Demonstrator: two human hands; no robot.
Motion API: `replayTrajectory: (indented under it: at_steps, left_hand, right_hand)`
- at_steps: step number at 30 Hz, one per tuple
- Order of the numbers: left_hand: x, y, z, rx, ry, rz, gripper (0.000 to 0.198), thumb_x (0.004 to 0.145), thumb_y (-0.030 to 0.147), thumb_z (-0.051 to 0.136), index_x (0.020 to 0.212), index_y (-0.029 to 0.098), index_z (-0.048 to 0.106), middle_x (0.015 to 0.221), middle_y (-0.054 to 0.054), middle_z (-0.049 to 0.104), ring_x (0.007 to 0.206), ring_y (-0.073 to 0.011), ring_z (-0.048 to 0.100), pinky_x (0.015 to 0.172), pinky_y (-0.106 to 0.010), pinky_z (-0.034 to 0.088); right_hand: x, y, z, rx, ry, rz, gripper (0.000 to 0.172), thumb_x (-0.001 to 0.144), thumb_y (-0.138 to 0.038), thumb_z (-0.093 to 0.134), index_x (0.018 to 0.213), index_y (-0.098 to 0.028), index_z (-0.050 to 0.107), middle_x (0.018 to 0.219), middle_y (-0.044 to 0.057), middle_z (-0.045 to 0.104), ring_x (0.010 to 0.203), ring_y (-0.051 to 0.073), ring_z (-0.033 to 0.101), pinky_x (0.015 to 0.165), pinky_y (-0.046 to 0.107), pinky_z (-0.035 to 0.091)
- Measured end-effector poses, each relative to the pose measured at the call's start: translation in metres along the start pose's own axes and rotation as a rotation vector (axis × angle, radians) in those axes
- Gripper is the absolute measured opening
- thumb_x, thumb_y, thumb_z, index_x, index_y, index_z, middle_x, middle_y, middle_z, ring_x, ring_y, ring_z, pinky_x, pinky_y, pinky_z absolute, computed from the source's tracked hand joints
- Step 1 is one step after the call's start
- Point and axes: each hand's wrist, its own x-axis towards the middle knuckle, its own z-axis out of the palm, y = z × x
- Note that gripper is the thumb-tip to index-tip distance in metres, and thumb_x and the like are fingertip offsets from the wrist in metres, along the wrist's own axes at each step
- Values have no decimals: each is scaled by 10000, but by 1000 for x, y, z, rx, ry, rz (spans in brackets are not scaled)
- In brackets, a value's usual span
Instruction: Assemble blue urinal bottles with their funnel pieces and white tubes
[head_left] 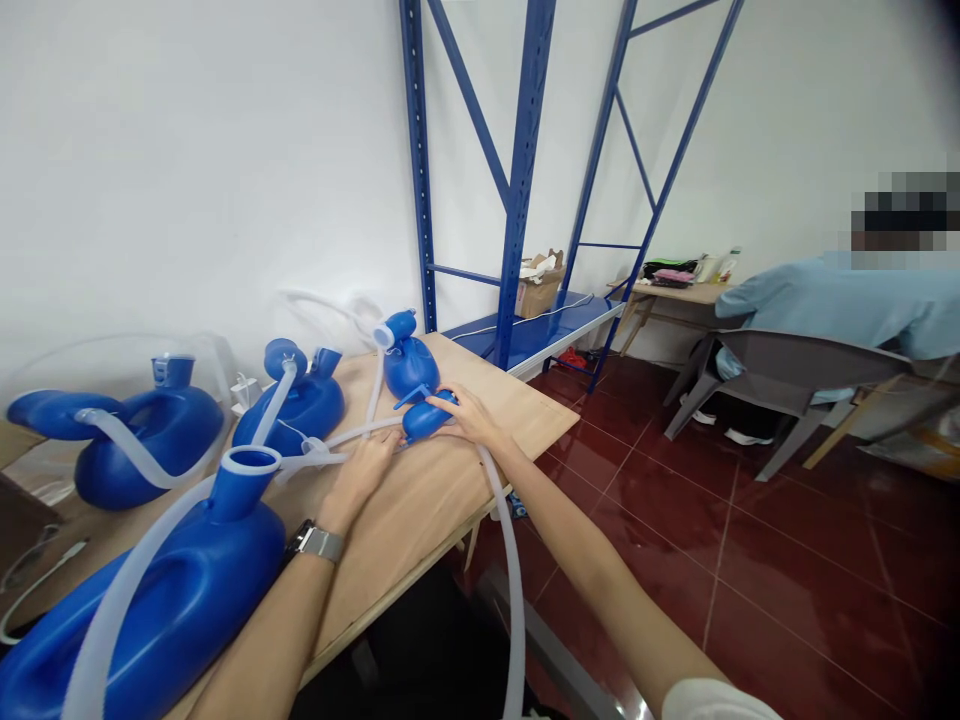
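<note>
On the wooden tabletop, my right hand (471, 416) is wrapped around a blue plastic funnel-shaped cup (426, 418) with a small lid or tab on top. My left hand (369, 462), wearing a watch on the wrist, has its fingers curled at a translucent hose (379, 428) just left of that cup; the fingertips are partly hidden. Right behind the cup stands a small blue bottle (409, 368) with a capped neck. A large blue bottle (187, 590) with an open neck lies in the left foreground, a hose (120, 600) curving across it.
Two more blue bottles (191, 420) (311, 400) with hoses stand along the wall. A hose (514, 580) hangs over the table's (525, 405) front edge. Blue shelving (521, 180) holds a cardboard box (540, 290). At right, a person (802, 290) sits in a grey chair (810, 365).
</note>
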Motion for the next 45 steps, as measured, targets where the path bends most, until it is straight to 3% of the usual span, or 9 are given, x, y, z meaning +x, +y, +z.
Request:
replayTrajectory:
  at_steps: [8, 12, 19, 23, 32, 41, 45]
  left_hand:
    - [1, 3, -1, 7, 19, -94, 290, 1102, 313, 436, 1236, 183, 658, 1207, -160, 786, 1005, -295, 777, 797, -354, 562]
    - [0, 7, -3, 18, 20, -106, 350, 1104, 347, 443, 1353, 172, 616, 1211, -169, 782, 1052, -305, 765, 814, -357, 555]
    - [1, 5, -5, 37, 40, -93, 306, 1103, 301, 433, 1253, 214, 685, 1197, -133, 792, 1026, -272, 764, 851, -338, 536]
    - [0, 3, -5, 83, 47, -76, 288, 1091, 282, 452, 1222, 205, 696, 1145, -146, 786, 980, -266, 753, 803, -331, 527]
    - [-3, 6, -9, 208, 63, 0, 249, 1079, 230, 445, 1150, 225, 683, 1105, -122, 694, 1082, -274, 651, 680, -308, 491]
    - [-1, 3, -3, 252, 78, 44, 299, 1003, 85, 473, 1154, 216, 695, 1077, -115, 709, 1050, -275, 642, 908, -380, 517]
    - [-1, 3, -1, 283, 95, 21, 352, 982, 53, 462, 1188, 215, 696, 1057, -123, 709, 1033, -291, 654, 924, -408, 527]
  right_hand:
    - [-1, 0, -1, -5, 21, 14, 605, 938, -519, 759, 1482, -284, 637, 1492, 154, 547, 1379, 323, 559, 1145, 479, 506]
    - [-1, 0, 0, 7, 40, 39, 653, 909, -555, 779, 1483, -277, 636, 1480, 155, 553, 1370, 326, 567, 1139, 484, 510]
    - [0, -1, -1, -13, 23, 43, 646, 889, -562, 799, 1459, -292, 656, 1481, 149, 558, 1350, 324, 581, 1119, 470, 524]
    - [-1, -2, -2, -15, 20, 29, 590, 941, -528, 755, 1458, -261, 657, 1464, 168, 564, 1342, 312, 586, 1111, 456, 525]
    - [0, -1, -2, 10, -11, 35, 629, 905, -538, 790, 1463, -280, 654, 1445, 149, 578, 1324, 324, 597, 1125, 476, 520]
    - [0, -3, -3, -12, -1, 63, 646, 888, -536, 811, 1447, -252, 659, 1429, 160, 568, 1304, 322, 595, 1104, 468, 523]
    - [0, -5, -4, -2, 21, 86, 701, 861, -558, 826, 1458, -240, 644, 1386, 158, 568, 1258, 311, 614, 1088, 450, 539]
